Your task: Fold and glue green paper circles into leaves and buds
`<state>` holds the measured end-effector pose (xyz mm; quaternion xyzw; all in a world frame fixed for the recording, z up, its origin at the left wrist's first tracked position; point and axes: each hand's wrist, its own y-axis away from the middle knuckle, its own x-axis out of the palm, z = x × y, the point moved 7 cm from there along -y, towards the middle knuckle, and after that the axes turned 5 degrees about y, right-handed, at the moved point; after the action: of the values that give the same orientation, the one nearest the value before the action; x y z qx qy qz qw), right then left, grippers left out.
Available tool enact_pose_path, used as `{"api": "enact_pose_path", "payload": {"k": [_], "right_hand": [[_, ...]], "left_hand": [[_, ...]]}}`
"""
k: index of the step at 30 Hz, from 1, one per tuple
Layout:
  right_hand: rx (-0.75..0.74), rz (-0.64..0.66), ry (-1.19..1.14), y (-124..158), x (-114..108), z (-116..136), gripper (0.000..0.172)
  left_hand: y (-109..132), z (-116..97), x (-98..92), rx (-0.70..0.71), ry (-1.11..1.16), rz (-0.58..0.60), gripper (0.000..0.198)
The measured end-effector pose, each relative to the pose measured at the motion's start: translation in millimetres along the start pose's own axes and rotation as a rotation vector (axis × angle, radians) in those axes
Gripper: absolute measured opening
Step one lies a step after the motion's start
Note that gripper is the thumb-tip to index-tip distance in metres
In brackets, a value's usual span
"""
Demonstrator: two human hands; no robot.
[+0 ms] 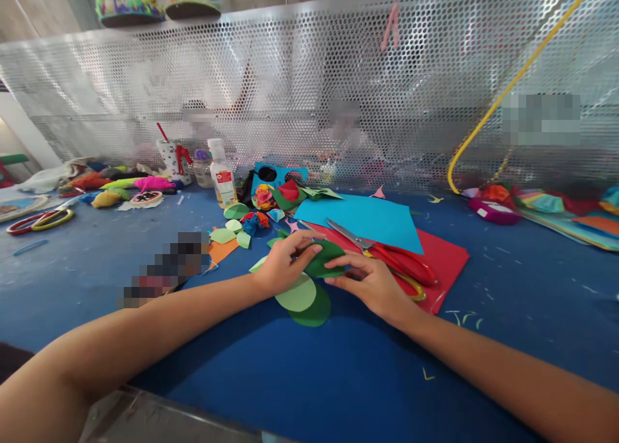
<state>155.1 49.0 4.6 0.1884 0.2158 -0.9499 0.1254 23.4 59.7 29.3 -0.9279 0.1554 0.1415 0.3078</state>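
Note:
Both my hands meet over a dark green paper piece (325,260) on the blue table (309,365). My left hand (285,262) pinches its left edge with fingers curled. My right hand (370,282) presses on its right side, fingers pressed together on the paper. Just below lie a light green paper circle (296,295) and a dark green circle (313,314). Red-handled scissors (387,256) rest on a red sheet (445,256) right of my hands, partly under my right hand.
A light blue sheet (367,220) lies behind the scissors. A glue bottle (223,182), a cup (174,159), folded green and coloured paper bits (242,227) stand farther back. A perforated metal screen (309,95) walls the table's far side. Craft clutter sits left and right.

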Motion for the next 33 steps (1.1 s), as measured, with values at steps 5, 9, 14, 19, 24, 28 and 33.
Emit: {"api": "enact_pose_path", "payload": {"k": [5,9,14,19,24,28,33], "right_hand": [[-0.012,-0.113,-0.059,0.8,-8.8,2.3,0.013],[-0.048,-0.153,-0.059,2.7,-13.0,5.1,0.009],[-0.062,-0.142,-0.062,3.5,-12.1,7.1,0.009],[-0.017,-0.109,-0.072,2.7,-10.6,9.2,0.012],[0.118,-0.178,-0.16,2.4,-15.1,-2.8,0.015],[0.121,-0.208,-0.221,1.9,-15.5,-7.1,0.016],[0.134,-0.201,-0.332,1.0,-12.9,-9.5,0.028]], "left_hand": [[0.8,-4.4,6.4,-0.02,0.101,0.13,0.04],[1.0,-4.5,11.6,-0.058,0.151,0.221,0.059],[-1.3,6.0,7.5,-0.093,0.099,0.133,0.039],[-3.5,14.6,5.0,-0.154,0.12,0.065,0.031],[-1.9,10.3,8.5,-0.157,0.113,0.113,0.037],[-0.7,6.5,12.2,-0.139,0.074,0.173,0.043],[-2.8,11.7,10.9,-0.128,0.004,0.163,0.027]]}}
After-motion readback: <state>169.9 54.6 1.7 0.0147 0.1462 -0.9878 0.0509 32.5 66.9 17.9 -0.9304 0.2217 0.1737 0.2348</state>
